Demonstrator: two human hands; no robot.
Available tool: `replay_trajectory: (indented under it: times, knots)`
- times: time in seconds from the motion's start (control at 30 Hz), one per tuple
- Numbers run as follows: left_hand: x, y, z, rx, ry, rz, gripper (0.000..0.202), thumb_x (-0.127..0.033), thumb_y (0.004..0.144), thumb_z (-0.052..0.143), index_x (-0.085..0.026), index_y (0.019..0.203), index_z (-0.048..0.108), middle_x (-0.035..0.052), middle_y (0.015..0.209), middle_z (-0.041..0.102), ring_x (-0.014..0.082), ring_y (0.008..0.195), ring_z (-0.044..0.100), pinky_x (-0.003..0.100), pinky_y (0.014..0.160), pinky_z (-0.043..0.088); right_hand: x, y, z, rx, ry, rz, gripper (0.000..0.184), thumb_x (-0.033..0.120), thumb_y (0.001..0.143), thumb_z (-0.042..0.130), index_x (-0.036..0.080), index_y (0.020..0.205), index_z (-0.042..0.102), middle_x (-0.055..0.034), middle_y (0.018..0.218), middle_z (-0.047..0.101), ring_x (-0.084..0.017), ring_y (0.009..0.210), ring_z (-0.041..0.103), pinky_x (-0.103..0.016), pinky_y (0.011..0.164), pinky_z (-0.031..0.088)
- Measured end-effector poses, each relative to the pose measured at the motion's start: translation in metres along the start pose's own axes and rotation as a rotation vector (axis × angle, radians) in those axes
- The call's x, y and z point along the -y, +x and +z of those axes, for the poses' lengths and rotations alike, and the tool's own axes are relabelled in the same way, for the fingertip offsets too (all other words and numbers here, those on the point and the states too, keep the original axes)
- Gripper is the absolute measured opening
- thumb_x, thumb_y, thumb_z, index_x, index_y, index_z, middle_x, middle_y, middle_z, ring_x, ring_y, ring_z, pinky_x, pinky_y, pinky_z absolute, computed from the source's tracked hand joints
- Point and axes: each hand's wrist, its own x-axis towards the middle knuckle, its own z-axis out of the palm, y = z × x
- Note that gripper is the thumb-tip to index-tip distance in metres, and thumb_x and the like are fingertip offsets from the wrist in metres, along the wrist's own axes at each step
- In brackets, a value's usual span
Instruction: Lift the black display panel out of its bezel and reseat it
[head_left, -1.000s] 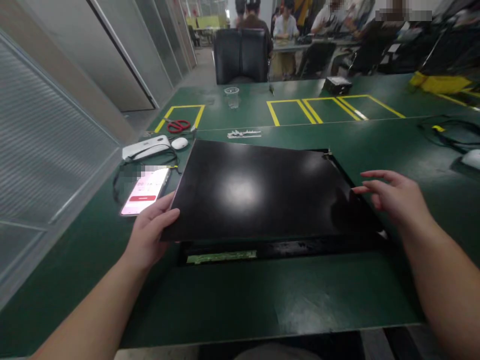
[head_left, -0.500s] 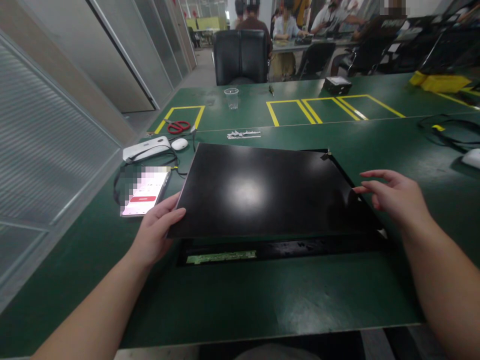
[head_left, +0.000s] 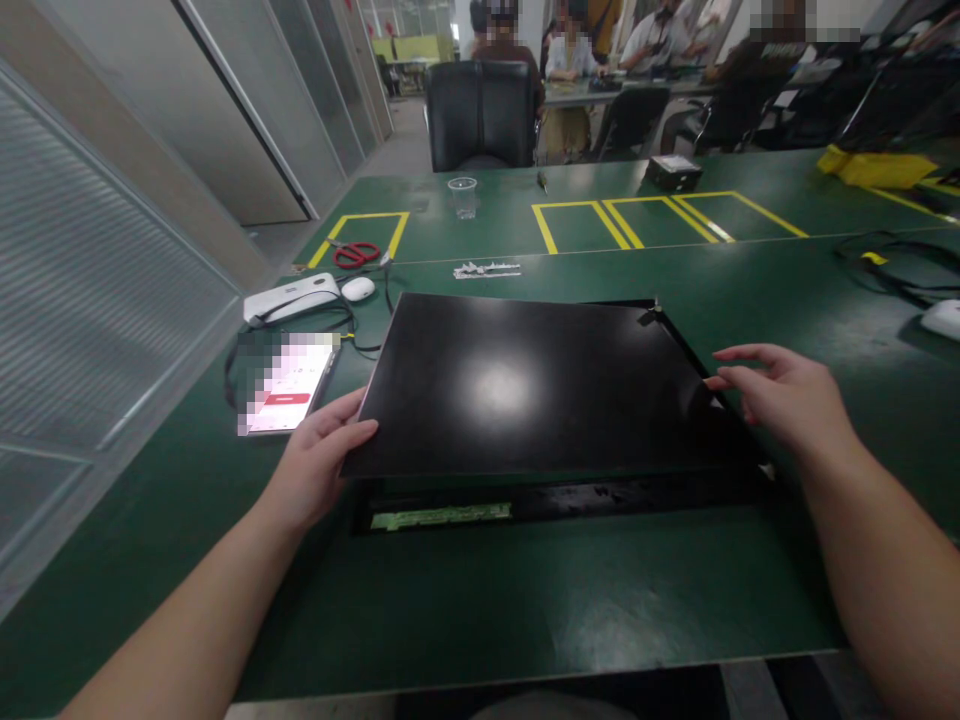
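Panel (head_left: pixel 517 385) | black, glossy, tilted | left fingers (head_left: pixel 351 437) gripping edge | right fingers (head_left: pixel 756 353): grip unclear

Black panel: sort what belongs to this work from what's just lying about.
In hand: black panel, gripped by the left hand; black frame beneath, right hand near its edge.
Apparently lying about: phone, red-handled scissors, plastic cup, black box.

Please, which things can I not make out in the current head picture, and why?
All in the head view:
Left hand: fingertips, except the thumb's, hidden behind the black panel.
Black frame: most of its inside hidden by the panel.
Phone: upper-left part obscured by pixelation.
White object: cut off by the right edge.
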Motion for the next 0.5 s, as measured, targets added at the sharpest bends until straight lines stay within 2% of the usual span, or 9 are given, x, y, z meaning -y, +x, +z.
replay_trajectory:
  times: [0.13,0.37,0.43,0.5]
  knots:
    - [0.0019,0.0021,-0.004,0.007,0.005,-0.039,0.038,-0.028,0.059,0.095,-0.022,0.096,0.088,0.0066,0.088,0.087,0.0329,0.083,0.083,0.035,0.067,0.068,0.0033,-0.0011,-0.0009,0.002,0.028,0.088,0.044,0.04,0.069,0.063,0.022,0.107,0.075,-0.0056,0.084,0.08,-0.011,0.042,0.047,-0.029,0.046,0.043]
    - [0.004,0.0064,-0.0051,-0.009,-0.024,-0.081,0.039,-0.025,0.057,0.093,-0.018,0.094,0.087,0.0087,0.089,0.087,0.0341,0.087,0.083,0.031,0.065,0.067,0.0018,0.0009,-0.0044,0.07,-0.064,0.067,0.042,0.043,0.07,0.063,0.024,0.105,0.075,-0.0023,0.079,0.079,-0.014,0.042,0.051,-0.035,0.052,0.047]
    - [0.004,0.007,-0.0041,-0.014,-0.032,-0.087,0.043,-0.026,0.06,0.091,-0.017,0.102,0.086,0.0094,0.094,0.088,0.0342,0.09,0.083,0.031,0.066,0.067,0.0022,0.0007,-0.0058,0.09,-0.094,0.055,0.042,0.045,0.068,0.065,0.025,0.104,0.075,-0.0005,0.072,0.076,-0.016,0.043,0.053,-0.036,0.055,0.047]
    - [0.0042,0.007,-0.003,-0.018,-0.037,-0.1,0.054,-0.025,0.065,0.09,-0.017,0.118,0.082,0.0103,0.101,0.088,0.0345,0.094,0.083,0.032,0.068,0.067,0.0029,0.0001,-0.0067,0.092,-0.108,0.037,0.043,0.047,0.067,0.065,0.025,0.103,0.075,0.0018,0.062,0.071,-0.018,0.044,0.055,-0.037,0.057,0.048]
